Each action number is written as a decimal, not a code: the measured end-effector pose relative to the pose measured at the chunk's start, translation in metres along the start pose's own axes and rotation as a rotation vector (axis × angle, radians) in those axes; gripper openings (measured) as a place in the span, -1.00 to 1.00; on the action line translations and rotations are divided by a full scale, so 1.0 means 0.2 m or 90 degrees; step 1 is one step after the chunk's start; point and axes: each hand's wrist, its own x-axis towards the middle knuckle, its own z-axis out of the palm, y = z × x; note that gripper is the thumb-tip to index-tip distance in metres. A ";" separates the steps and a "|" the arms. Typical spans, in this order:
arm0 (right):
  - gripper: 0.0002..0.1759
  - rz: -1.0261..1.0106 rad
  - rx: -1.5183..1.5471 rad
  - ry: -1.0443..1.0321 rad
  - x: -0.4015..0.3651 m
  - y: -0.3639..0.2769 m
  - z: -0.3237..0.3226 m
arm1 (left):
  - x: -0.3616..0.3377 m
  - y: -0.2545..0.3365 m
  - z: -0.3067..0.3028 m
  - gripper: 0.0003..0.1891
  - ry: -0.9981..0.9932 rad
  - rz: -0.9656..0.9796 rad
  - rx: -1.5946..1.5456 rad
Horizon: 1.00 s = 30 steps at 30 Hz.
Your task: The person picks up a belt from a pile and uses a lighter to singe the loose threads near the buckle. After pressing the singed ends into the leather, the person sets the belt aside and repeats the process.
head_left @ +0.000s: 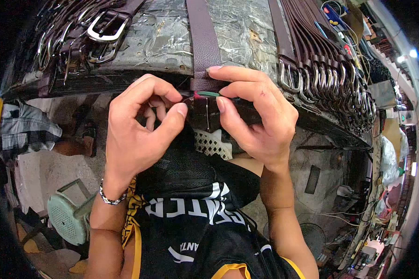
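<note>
A dark brown leather belt (205,44) runs down over the table's near edge, its end between my two hands. My left hand (146,123) is closed in a pinch at the left of the belt end; what its fingertips hold is too small to name. My right hand (256,114) pinches a thin green strip (208,93) between thumb and fingers, with its index fingertip against the belt. A bit of pink (196,95) shows at the strip's left end. A metal prong (207,116) hangs below the belt end.
Many belts with metal buckles (328,76) hang over the table's right side. More buckled belts (107,28) lie at the left on the tape-covered tabletop (163,39). A green stool (67,218) stands on the floor at lower left. A checked cloth (28,128) lies at far left.
</note>
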 end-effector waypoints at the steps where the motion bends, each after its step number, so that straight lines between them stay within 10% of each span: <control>1: -0.73 -0.004 -0.004 0.000 0.00 0.00 0.00 | 0.00 0.02 0.00 -0.87 -0.020 0.003 0.036; 30: -0.72 -0.025 -0.020 0.012 -0.01 0.01 0.02 | 0.02 0.04 0.03 -0.94 0.012 0.132 0.141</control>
